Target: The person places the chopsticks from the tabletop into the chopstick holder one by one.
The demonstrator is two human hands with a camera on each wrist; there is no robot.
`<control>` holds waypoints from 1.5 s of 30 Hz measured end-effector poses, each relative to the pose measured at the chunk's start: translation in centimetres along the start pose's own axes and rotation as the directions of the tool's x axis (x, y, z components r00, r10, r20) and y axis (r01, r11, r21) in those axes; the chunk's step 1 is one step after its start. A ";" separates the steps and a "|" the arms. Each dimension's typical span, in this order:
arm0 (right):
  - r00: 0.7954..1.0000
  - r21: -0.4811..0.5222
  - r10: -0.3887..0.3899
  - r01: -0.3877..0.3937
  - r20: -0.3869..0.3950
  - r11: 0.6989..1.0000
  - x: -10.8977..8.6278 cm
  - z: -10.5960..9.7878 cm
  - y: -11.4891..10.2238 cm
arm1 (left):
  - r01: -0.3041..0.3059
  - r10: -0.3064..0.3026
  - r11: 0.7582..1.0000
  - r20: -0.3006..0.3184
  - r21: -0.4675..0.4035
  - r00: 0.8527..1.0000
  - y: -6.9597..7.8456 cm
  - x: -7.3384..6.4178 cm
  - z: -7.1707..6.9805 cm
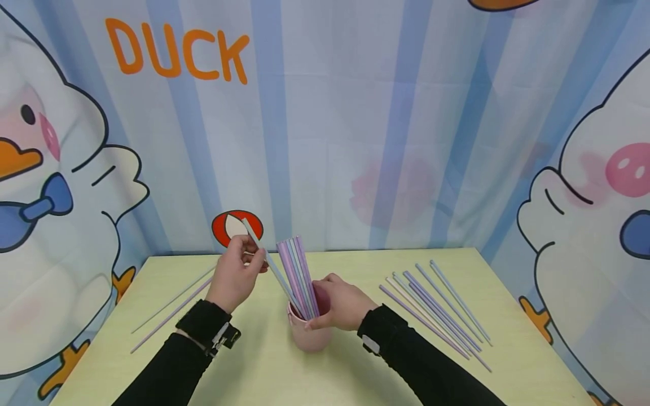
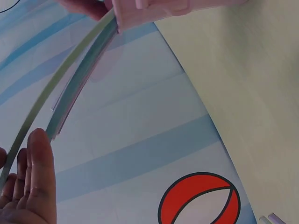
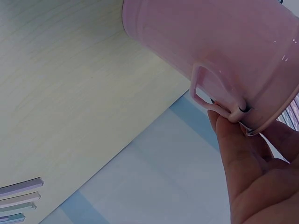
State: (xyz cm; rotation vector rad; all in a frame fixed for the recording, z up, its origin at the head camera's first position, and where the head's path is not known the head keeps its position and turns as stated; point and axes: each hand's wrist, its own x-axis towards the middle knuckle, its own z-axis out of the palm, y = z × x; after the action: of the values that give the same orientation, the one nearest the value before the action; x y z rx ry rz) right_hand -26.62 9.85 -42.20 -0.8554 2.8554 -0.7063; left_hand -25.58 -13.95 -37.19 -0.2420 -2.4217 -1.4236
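My left hand (image 1: 236, 275) pinches the upper part of a pale green straw (image 1: 280, 276), which slants down into a small pink bucket (image 1: 311, 338). In the left wrist view that straw (image 2: 52, 83) runs from the fingers up to the bucket's rim. A bunch of purple and bluish straws (image 1: 298, 273) stands in the bucket, leaning slightly left. With thumb and fingers, my right hand (image 1: 345, 304) grips the bucket's rim on its right side. The right wrist view has the fingers beside a loop-shaped side handle (image 3: 193, 86). The straws' lower ends are hidden inside.
Two loose straws (image 1: 170, 307) lie on the left of the pale wooden table (image 1: 254, 372). Several more, purple, white and bluish (image 1: 439, 316), lie spread at the right. A duck-printed curtain (image 1: 325, 141) hangs behind the table's back edge.
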 end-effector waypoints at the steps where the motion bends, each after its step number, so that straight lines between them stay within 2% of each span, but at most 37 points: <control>1: 1.000 -0.002 -0.002 0.002 -0.001 1.000 0.0 0.0 0.0 | 0.009 -0.009 1.000 0.004 0.007 1.000 -0.1 -0.1 0.1; 11: 1.000 -0.006 -0.015 0.015 0.000 1.000 0.1 0.0 0.0 | 0.052 -0.057 0.990 0.032 0.132 0.998 -1.7 -0.8 1.2; 20: 1.000 0.006 -0.020 0.020 0.003 1.000 0.2 0.2 0.3 | 0.071 -0.083 0.984 0.068 0.165 0.994 -2.6 -1.2 2.1; 24: 1.000 0.006 -0.019 0.019 0.004 1.000 0.2 0.2 0.3 | 0.061 -0.075 0.984 0.081 0.166 0.994 -2.8 -1.3 2.3; 32: 0.999 0.009 -0.046 0.046 -0.007 0.999 0.1 0.2 0.2 | 0.075 -0.100 0.974 0.109 0.213 0.989 -3.0 -1.6 2.5; 37: 0.999 0.003 -0.045 0.045 -0.005 0.999 0.0 -0.1 -0.1 | 0.063 -0.092 0.972 0.118 0.227 0.989 -3.1 -1.8 2.3; 41: 0.999 0.010 -0.033 0.033 0.006 0.999 -0.1 -0.4 -0.4 | 0.053 -0.084 0.967 0.116 0.249 0.990 -3.7 -1.8 2.1; 45: 0.999 0.005 -0.031 0.031 0.013 0.999 -0.1 -0.3 -0.4 | 0.031 -0.069 0.951 0.114 0.308 0.991 -4.8 -1.6 1.7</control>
State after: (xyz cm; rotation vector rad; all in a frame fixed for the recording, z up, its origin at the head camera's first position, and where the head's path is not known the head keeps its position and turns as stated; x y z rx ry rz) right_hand -26.42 9.74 -41.79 -0.9028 2.8337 -0.7076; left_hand -25.88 -14.74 -42.42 -0.2001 -2.7242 -1.0573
